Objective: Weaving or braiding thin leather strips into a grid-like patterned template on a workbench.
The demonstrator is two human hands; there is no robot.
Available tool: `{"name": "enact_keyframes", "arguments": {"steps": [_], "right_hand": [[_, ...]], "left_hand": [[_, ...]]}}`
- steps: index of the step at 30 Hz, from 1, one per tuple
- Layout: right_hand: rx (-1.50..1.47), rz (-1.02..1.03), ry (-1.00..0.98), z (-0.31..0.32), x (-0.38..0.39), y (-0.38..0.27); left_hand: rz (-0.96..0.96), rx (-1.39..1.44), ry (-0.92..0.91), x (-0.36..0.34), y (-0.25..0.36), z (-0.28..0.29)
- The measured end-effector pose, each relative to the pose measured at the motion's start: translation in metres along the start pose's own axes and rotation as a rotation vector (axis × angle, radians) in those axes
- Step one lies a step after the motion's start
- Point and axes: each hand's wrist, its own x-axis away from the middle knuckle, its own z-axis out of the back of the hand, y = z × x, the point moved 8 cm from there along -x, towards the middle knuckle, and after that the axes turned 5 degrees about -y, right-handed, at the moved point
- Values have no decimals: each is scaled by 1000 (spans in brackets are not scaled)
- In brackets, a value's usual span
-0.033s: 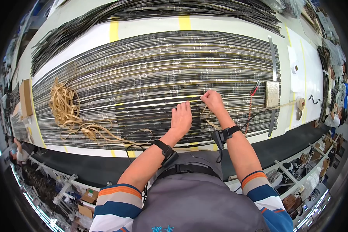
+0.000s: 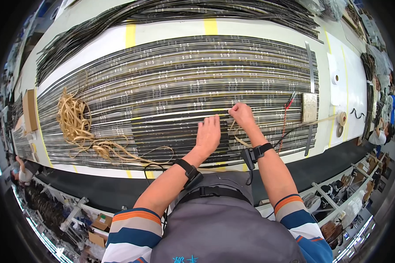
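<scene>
While the person leans over the long white surface (image 2: 171, 33), both hands are down on a wide bed of dark strips (image 2: 184, 83) laid side by side across it. The left hand (image 2: 208, 133) lies flat and open, fingers spread a bit, pressing on the strips near the front edge. The right hand (image 2: 241, 115) sits just beside it, fingers closed in a pinch on a thin tan backing strip (image 2: 238, 139) that curls down from the fingertips toward the wrist. Can't tell exactly where that strip starts on the bed. Both wrists wear black bands.

Off to the person's left there's a tangled pile of tan strips (image 2: 74, 120) heaped on the bed, with loose ends trailing toward the front edge. Over on the right, a small metal plate (image 2: 310, 107) rests at the end of the strips, tape rolls (image 2: 340, 118) sit just past it, and a red wire (image 2: 286, 118) runs down nearby. Yellow tape marks (image 2: 130, 35) cross the surface further back.
</scene>
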Motion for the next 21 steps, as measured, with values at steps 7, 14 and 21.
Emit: {"name": "enact_keyframes", "arguments": {"steps": [7,14,21], "right_hand": [[15,-5,-13,-2,-2,2],[-28,-8,-50,-2,0,0],[186,-97,-80,5,2,-1]], "left_hand": [[-231,-90,-33,-10,24,-22],[-56,-145,-21,34,-49,-5],[-58,-127,-19,49,-78,8]]}}
